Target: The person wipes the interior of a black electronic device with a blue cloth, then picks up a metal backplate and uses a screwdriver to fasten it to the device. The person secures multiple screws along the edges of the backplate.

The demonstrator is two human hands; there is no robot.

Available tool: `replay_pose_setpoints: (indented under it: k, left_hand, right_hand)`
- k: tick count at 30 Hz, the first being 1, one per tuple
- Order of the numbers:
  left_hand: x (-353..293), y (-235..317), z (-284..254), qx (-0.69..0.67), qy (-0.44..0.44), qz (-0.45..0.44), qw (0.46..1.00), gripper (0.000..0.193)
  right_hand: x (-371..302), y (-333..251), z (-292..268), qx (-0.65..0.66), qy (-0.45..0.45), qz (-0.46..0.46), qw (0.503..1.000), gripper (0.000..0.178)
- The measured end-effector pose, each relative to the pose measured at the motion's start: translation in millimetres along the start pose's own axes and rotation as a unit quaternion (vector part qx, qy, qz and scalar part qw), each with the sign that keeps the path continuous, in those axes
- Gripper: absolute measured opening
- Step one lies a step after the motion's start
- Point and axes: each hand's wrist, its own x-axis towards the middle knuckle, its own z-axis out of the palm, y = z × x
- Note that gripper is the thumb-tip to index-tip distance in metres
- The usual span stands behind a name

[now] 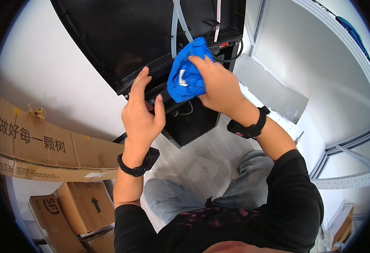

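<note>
A crumpled blue cloth (pixel 185 78) with a small white patch hangs from my right hand (pixel 220 86), whose fingers are closed on its upper right side. The cloth is in front of the lower edge of a large black machine panel (pixel 126 38); whether it touches the panel I cannot tell. My left hand (pixel 142 111) holds nothing. Its fingers are apart and point up toward the panel's lower left edge, close to it or touching. Two pale tubes (pixel 174 31) run down the panel, partly behind the cloth. Beneath it, a dark lower compartment (pixel 191 124) shows a thin white cable.
Long cardboard boxes (pixel 79 154) lie on a shelf at the left, with more cartons (pixel 85 206) below. A black cable (pixel 239 52) loops off the machine's right side. Further right are a grey flat sheet (pixel 273 90) and a metal-framed white wall (pixel 320 50). My legs straddle grey floor (pixel 201 166).
</note>
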Motion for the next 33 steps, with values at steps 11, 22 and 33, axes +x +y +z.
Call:
replay_pose_setpoints:
  k: [11,22,33]
  left_hand:
    - [-3.3,2.2,21.9,-0.057,0.042,0.042,0.997,0.041]
    - [37.7,33.0,57.2,0.022,-0.062,0.092,0.994,0.051]
    - [33.0,27.5,63.9,-0.02,-0.049,0.044,0.998,0.057]
  right_hand:
    - [-15.7,70.0,-60.5,0.04,-0.05,0.12,0.991,0.087]
    - [30.5,92.8,-77.7,-0.03,-0.232,0.092,0.968,0.086]
    - [-6.3,91.2,-56.8,0.046,-0.063,0.095,0.992,0.082]
